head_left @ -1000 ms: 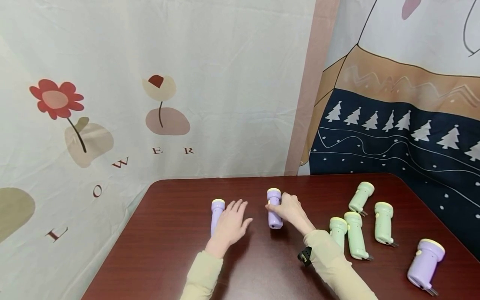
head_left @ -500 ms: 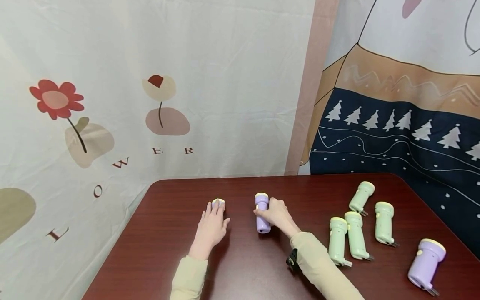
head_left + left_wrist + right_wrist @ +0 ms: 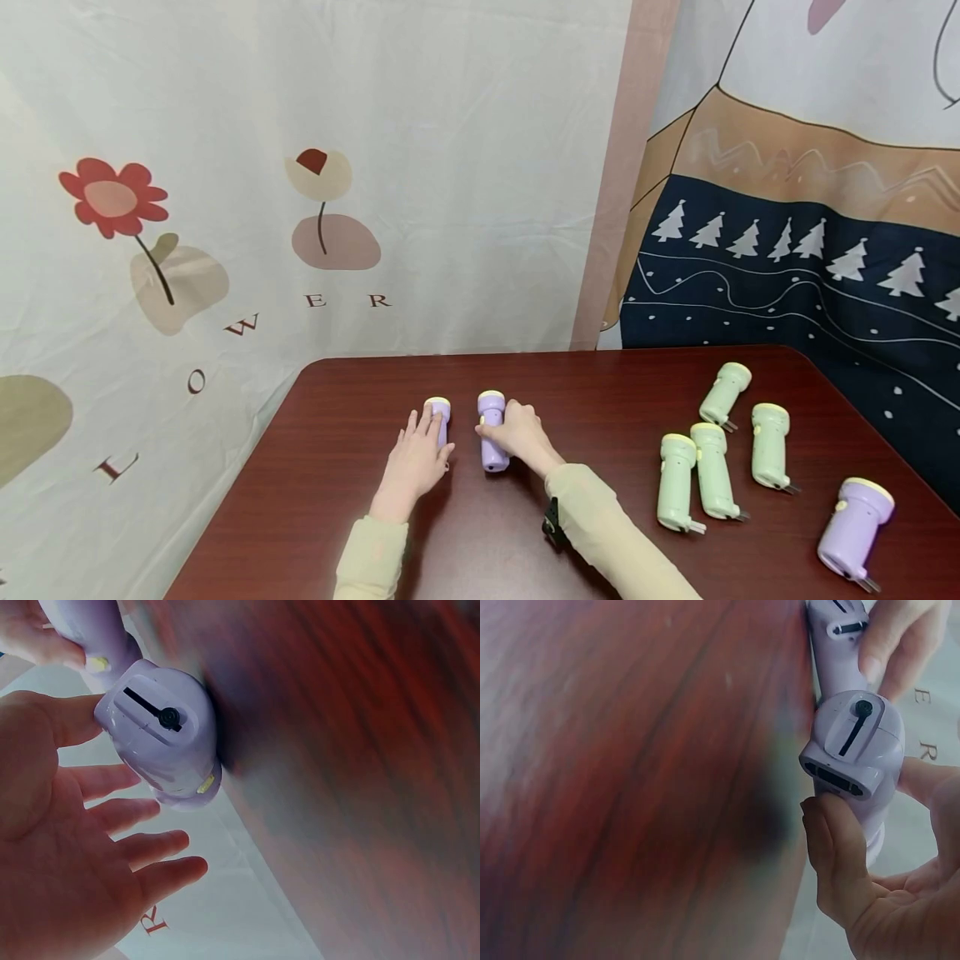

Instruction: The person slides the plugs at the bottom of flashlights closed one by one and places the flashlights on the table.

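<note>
Two purple flashlights lie close together on the dark red table, a narrow gap between them in the head view. My left hand (image 3: 411, 468) is over the left flashlight (image 3: 443, 427), partly covering it; in the left wrist view the thumb of that hand (image 3: 71, 840) touches the flashlight (image 3: 166, 739) and the other fingers extend loosely beside it. My right hand (image 3: 522, 435) grips the other purple flashlight (image 3: 492, 415) between thumb and fingers. The right wrist view shows this hand (image 3: 889, 900) around its flashlight (image 3: 881, 761), with the left one (image 3: 836, 667) beyond.
Several green flashlights (image 3: 675, 483) lie at the right of the table (image 3: 315, 500), their prongs toward the near side. A third purple flashlight (image 3: 853, 529) is at the near right. Behind the table's far edge hangs a printed cloth (image 3: 480, 167).
My right hand has moved left with its flashlight, closer to the left one. My left hand has shifted left and slightly down, onto the left flashlight.
</note>
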Demonstrator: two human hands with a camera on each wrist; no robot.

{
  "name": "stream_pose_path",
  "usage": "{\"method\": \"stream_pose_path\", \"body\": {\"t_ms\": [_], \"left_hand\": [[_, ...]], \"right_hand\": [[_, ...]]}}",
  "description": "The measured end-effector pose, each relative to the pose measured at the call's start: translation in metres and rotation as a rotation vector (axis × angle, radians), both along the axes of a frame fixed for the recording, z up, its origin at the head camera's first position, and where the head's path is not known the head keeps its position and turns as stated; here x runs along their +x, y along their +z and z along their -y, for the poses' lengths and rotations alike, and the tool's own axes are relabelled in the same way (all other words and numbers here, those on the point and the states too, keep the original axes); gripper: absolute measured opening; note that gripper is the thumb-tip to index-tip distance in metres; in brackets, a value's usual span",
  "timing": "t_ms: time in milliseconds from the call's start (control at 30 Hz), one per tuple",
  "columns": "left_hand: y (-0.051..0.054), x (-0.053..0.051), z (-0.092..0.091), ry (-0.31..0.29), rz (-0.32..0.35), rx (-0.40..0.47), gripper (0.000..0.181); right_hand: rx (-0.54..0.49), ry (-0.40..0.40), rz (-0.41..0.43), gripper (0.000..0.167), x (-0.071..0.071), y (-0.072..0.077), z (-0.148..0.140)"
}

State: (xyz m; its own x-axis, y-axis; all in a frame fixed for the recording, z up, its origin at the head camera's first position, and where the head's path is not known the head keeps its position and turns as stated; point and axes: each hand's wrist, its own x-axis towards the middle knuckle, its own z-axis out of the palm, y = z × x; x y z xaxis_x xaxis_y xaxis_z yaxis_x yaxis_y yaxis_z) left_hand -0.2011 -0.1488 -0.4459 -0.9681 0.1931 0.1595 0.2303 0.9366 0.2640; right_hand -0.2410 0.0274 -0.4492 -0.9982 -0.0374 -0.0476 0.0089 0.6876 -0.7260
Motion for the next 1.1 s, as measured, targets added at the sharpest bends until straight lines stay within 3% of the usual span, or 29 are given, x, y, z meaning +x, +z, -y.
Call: {"method": "stream_pose_path", "body": {"t_ms": [533, 1100], "left_hand": [[-0.004, 0.001, -0.004, 0.043, 0.042, 0.015, 0.059], [-0.006, 0.003, -0.01, 0.034, 0.013, 0.002, 0.066]], "right_hand": [[0.031, 0.007, -0.045, 0.054, -0.001, -0.006, 0.028], [0.025, 0.016, -0.06, 0.059, -0.002, -0.008, 0.036]]}}
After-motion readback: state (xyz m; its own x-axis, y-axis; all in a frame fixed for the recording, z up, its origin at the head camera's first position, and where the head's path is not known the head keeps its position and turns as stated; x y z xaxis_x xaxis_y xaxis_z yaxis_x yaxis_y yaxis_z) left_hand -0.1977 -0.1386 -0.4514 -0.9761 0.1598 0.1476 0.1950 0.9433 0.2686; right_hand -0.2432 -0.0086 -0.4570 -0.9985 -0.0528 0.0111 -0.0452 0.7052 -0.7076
